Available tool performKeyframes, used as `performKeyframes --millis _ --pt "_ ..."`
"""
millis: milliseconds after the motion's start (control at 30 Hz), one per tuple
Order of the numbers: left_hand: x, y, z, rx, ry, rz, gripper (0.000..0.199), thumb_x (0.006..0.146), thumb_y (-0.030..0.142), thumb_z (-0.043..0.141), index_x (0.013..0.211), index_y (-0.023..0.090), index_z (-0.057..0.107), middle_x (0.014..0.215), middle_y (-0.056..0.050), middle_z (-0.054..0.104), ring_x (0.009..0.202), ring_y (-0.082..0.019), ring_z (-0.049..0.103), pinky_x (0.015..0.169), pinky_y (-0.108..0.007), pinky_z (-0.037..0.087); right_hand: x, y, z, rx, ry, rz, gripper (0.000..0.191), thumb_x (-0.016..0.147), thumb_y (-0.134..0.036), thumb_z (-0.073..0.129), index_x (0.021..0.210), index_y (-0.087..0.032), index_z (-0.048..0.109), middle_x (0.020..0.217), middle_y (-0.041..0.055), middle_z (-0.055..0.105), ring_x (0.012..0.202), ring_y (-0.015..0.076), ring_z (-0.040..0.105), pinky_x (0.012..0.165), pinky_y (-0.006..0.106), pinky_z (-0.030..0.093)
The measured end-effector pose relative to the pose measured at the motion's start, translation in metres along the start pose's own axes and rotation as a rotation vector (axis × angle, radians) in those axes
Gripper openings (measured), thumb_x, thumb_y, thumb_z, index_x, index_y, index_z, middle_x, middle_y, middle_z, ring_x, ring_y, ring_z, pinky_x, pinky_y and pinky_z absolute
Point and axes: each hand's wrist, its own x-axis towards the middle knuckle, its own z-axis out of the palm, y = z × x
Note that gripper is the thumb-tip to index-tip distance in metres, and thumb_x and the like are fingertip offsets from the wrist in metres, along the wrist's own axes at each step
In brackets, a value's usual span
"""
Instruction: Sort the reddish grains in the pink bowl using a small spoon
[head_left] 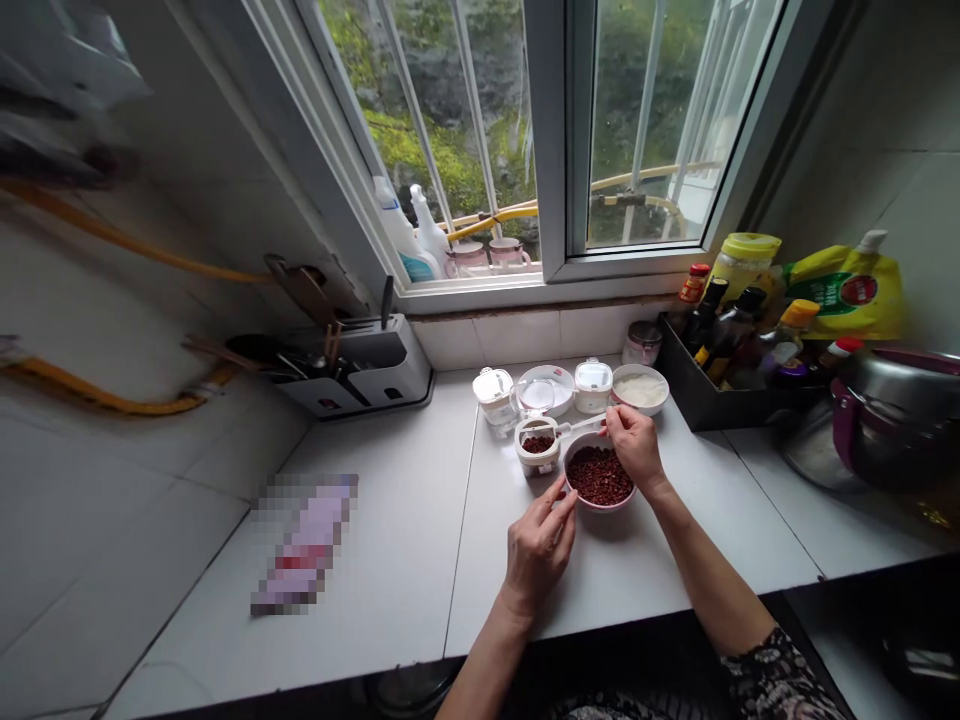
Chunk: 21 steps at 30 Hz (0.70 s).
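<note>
A bowl of dark red grains point(600, 476) stands on the white counter. My left hand point(541, 540) touches the bowl's left side, its fingers bent and its thumb near the rim. Above the bowl's far edge, my right hand point(632, 440) pinches the handle of a white spoon point(577, 428). The spoon's other end reaches over a small open jar point(538, 448), which holds similar red grains and stands left of the bowl. Behind are a lidded jar point(493, 395), a bowl of white contents point(547, 392), another jar point(593, 386) and a second white-filled bowl point(640, 389).
A dark box of bottles point(720, 400) and a metal pot point(900, 410) stand at the right. Back left is a utensil holder point(390, 365). A pixelated purple item point(307, 545) lies on the left of the counter point(405, 500). A window is behind.
</note>
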Motion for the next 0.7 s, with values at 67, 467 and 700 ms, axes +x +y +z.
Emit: performKeyframes --millis 67,467,700 --pt "0.0 0.0 0.0 0.001 -0.001 -0.004 0.029 0.094 0.008 0.055 0.118 0.016 0.069 0.125 -0.018 0.07 0.108 -0.022 0.073 0.09 -0.031 0.062 0.001 -0.008 0.005 -0.087 0.012 -0.14 0.038 0.097 -0.037 0.045 0.063 -0.022 0.055 0.06 0.0009 0.064 0.06 0.0165 0.06 0.066 0.029 0.046" --pt "0.0 0.0 0.0 0.004 -0.007 -0.015 0.034 0.093 0.008 0.054 0.122 0.019 0.068 0.128 -0.016 0.069 0.109 -0.022 0.072 0.09 -0.031 0.062 -0.007 -0.013 0.001 -0.358 -0.03 -0.495 0.031 0.099 -0.023 0.042 0.072 -0.023 0.057 0.067 0.0002 0.064 0.067 0.0167 0.057 0.099 0.039 0.04" --pt "-0.001 0.0 -0.002 0.006 -0.016 -0.015 0.032 0.094 0.009 0.056 0.122 0.019 0.068 0.128 -0.015 0.069 0.107 -0.022 0.073 0.089 -0.031 0.063 -0.009 0.016 -0.015 -0.343 0.03 -0.353 0.032 0.089 -0.022 0.048 0.057 -0.024 0.048 0.055 -0.0018 0.055 0.058 0.0164 0.05 0.091 0.037 0.044"
